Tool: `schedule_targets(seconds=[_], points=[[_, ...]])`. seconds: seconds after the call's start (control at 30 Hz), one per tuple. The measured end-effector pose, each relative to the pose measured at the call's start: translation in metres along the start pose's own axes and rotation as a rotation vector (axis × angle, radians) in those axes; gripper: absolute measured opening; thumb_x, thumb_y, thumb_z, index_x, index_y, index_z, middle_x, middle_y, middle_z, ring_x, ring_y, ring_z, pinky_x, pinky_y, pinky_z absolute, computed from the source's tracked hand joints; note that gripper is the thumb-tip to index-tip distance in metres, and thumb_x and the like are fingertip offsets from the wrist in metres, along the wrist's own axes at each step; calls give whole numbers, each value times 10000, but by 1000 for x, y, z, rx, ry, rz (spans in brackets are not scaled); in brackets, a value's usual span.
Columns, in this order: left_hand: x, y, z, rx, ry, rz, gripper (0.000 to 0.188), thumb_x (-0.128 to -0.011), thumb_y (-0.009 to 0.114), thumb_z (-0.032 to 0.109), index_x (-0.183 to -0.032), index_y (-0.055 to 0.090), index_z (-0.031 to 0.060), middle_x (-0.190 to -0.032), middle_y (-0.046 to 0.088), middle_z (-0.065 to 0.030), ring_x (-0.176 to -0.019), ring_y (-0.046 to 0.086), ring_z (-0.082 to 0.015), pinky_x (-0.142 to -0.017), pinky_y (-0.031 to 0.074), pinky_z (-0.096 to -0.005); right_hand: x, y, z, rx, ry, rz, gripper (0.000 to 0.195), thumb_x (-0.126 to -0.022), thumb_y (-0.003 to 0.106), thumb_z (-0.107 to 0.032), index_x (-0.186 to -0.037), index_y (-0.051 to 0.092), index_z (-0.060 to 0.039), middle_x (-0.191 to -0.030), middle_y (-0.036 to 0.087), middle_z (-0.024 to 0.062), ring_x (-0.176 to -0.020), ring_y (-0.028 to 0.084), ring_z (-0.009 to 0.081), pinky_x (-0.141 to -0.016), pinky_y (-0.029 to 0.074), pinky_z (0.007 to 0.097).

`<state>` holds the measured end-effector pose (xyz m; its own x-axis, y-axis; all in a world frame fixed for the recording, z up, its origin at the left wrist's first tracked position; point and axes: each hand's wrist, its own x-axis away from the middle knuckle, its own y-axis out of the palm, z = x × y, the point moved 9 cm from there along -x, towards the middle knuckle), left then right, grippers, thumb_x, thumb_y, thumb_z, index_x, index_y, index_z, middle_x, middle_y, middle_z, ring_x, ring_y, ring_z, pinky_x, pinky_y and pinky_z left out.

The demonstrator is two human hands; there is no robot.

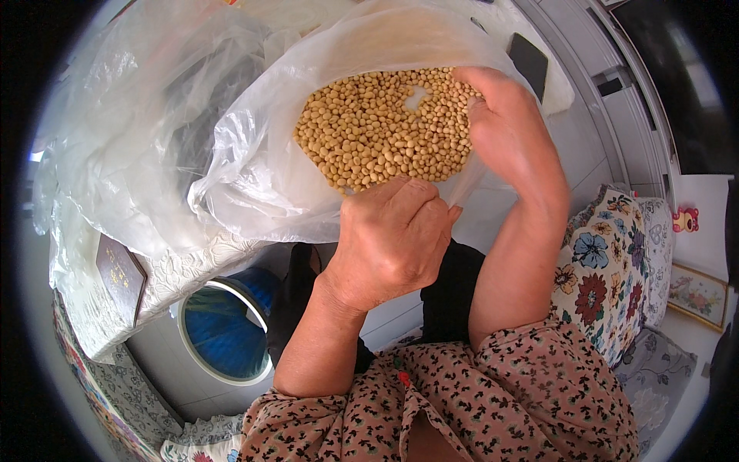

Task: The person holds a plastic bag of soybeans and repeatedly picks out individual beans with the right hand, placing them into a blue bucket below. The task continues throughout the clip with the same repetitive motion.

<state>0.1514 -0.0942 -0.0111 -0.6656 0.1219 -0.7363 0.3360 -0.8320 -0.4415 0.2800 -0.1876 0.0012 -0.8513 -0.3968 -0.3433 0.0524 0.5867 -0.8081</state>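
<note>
Soybeans (369, 133) fill the mouth of a translucent plastic bag (271, 167) held in front of me. A small pale gap shows among the beans near the far right. My left hand (392, 242) is closed in a fist on the near edge of the bag, and a stretched fold of film runs up from it. At the right side of the mouth, my right hand (502, 121) pinches the bag's rim, its fingertips against the beans. What lies under its curled fingers is hidden.
Another loose clear plastic bag (133, 133) spreads over the left of the cloth-covered table (190, 265). A dark box (121, 277) lies at the table's edge, and a phone (528, 63) at the back right. A blue-lined waste bin (225, 335) stands on the floor. Floral cushions (600, 260) are right.
</note>
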Motion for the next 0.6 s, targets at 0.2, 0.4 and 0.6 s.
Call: schedule_targets(seconds=[0.2,0.4,0.6], points=[[-2,0,1,8,0,-4,149,-712,741,-34,-768,606,-7,-731,618,-105,-587,619,-268,-476,475,-351,-8,9,17,-97,33,66,332,-774,479,63,-1061,641,29,-1014,666,273,-991,626,435,-875,487,471],[-3,-1,2,3,2,-2,143,-719,739,-27,-768,607,-6,-733,620,-109,-589,620,-270,-473,471,-351,-8,17,11,-35,31,9,372,-788,464,65,-1113,639,17,-1007,676,260,-974,654,407,-866,504,433],[0,-1,1,1,5,1,150,-714,747,-24,-768,609,-4,-734,621,-107,-587,619,-266,-470,468,-347,-3,22,-4,-7,-49,-60,229,-741,528,49,-939,643,46,-941,642,297,-961,606,477,-863,477,516]])
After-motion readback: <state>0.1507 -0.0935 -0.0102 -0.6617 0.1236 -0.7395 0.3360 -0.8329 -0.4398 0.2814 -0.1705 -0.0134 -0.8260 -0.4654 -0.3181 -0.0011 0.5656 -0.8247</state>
